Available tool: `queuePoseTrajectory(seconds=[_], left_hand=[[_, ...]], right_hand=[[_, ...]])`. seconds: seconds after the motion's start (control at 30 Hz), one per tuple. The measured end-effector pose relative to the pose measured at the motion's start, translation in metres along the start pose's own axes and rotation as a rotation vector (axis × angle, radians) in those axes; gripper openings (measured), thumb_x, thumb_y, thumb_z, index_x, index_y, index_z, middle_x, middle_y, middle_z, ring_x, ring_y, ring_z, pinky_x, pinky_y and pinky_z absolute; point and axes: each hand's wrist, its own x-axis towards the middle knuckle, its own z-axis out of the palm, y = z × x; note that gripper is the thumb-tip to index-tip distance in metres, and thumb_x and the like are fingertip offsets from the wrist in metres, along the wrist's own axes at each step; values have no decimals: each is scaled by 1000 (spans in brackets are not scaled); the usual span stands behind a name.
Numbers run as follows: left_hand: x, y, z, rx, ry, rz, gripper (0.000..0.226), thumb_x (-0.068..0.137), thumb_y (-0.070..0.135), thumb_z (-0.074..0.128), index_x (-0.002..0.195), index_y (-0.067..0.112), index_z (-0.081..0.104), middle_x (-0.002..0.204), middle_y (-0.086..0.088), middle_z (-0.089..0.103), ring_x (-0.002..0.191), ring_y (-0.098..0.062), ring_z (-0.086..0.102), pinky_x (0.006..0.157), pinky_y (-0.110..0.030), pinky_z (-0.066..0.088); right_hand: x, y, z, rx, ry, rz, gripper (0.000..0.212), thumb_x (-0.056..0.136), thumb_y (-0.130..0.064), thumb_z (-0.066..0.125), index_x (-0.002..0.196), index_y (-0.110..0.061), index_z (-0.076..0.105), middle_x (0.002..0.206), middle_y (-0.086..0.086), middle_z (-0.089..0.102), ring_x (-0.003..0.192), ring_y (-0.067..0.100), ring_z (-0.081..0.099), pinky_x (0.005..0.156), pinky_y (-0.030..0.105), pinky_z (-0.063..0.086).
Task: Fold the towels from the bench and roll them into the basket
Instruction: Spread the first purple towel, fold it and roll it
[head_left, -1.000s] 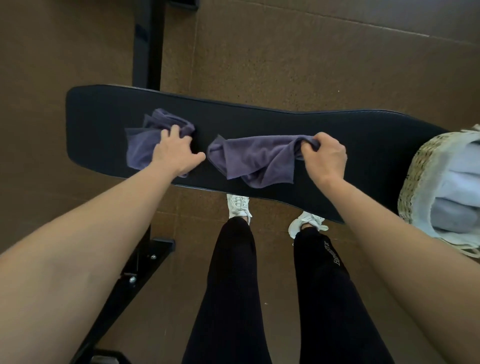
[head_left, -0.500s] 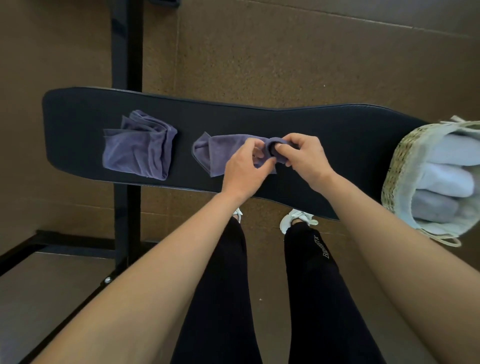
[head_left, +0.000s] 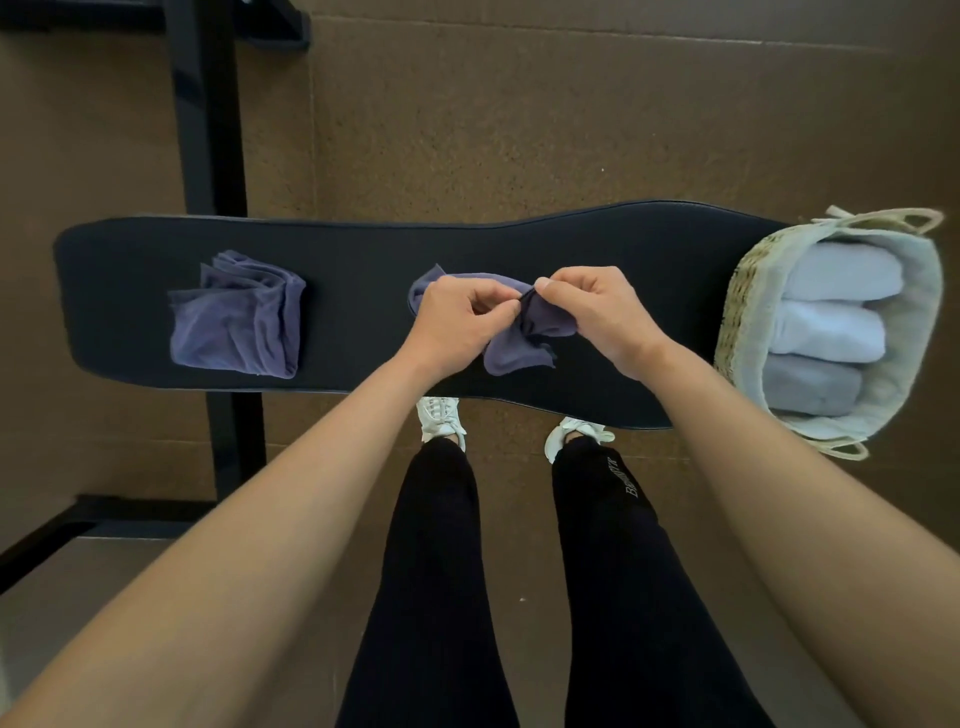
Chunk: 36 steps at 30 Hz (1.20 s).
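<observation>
Floor: brown speckled mats (head_left: 571, 130), seams showing far and left.
Near-left patch: paler grey floor (head_left: 104, 587), edged by a black bar (head_left: 145, 512).
Frame: black metal beam (head_left: 208, 130), running far to near at left, passing under the bench (head_left: 363, 249).
Light: soft, faint sheen on beam.

Black bench (head_left: 363, 249): two towels (head_left: 239, 317), basket (head_left: 737, 312).

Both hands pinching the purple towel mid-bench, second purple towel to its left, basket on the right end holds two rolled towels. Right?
No: the basket holds three rolled towels, two pale, one grey, per the head view. Rest stands: left hand and right hand pinch the purple towel on the bench, second purple towel to its left.
</observation>
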Motion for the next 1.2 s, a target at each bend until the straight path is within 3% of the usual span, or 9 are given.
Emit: queuePoseTrajectory(seconds=[0.13,0.27,0.47,0.67,0.77,0.9,0.97,1.07,1.2], left_hand=[[1,8,12,-7,-113,-67,16,100,14,66,108,18,79,96,4,78,92,-8,74,84,-23,60],[1,6,32,-166,-51,-135,16,103,13,61,101,21,75,89,3,75,86,-11,72,81,-27,59],[-2,8,53,-377,-93,-259,18,106,17,55,102,16,72,92,-4,72,87,-15,66,80,-27,54],[-6,19,46,-630,-23,-374,29,110,14,38,94,15,63,92,-4,68,86,-15,63,80,-30,53],[-4,25,18,-766,45,-378,30,112,16,31,98,15,58,95,-7,69,86,-17,67,79,-29,55],[9,36,-31,-558,162,-380,28,113,20,32,98,22,56,87,6,69,73,-7,62,64,-27,43],[18,47,-56,-435,224,-380,27,113,21,34,98,25,56,95,6,68,81,-8,62,68,-27,43],[31,69,-89,-525,320,-332,25,112,16,37,101,17,59,107,-2,69,99,-14,67,77,-27,58],[43,106,-113,-268,416,-142,21,111,16,40,101,17,58,102,1,64,99,-10,64,87,-26,57]], right_hand=[[-5,17,-6,-130,168,-26,22,94,-29,71,108,-15,63,106,9,63,96,19,66,90,43,60],[-15,33,1,141,459,123,60,76,-45,82,120,-31,43,128,2,44,115,16,58,93,39,60],[-35,40,11,294,205,133,23,94,-26,74,112,-12,70,105,8,75,102,23,73,96,48,59],[-31,37,-11,203,237,112,10,98,-13,67,104,-5,70,92,6,73,79,14,67,63,24,54],[-25,34,-32,209,369,180,8,101,-14,63,102,-7,66,89,7,69,71,14,59,54,26,47],[-13,13,-62,296,576,263,7,103,-18,58,98,-17,62,92,7,67,59,16,64,51,26,49],[-7,-5,-76,424,626,259,9,104,-14,55,97,-17,59,97,6,66,69,22,74,59,27,59],[2,-33,-92,420,689,124,17,101,-7,58,89,-19,59,95,3,66,96,28,72,77,35,64],[-2,-72,-112,139,822,-142,8,95,-11,62,89,-16,62,77,-9,61,73,5,59,74,26,53]])
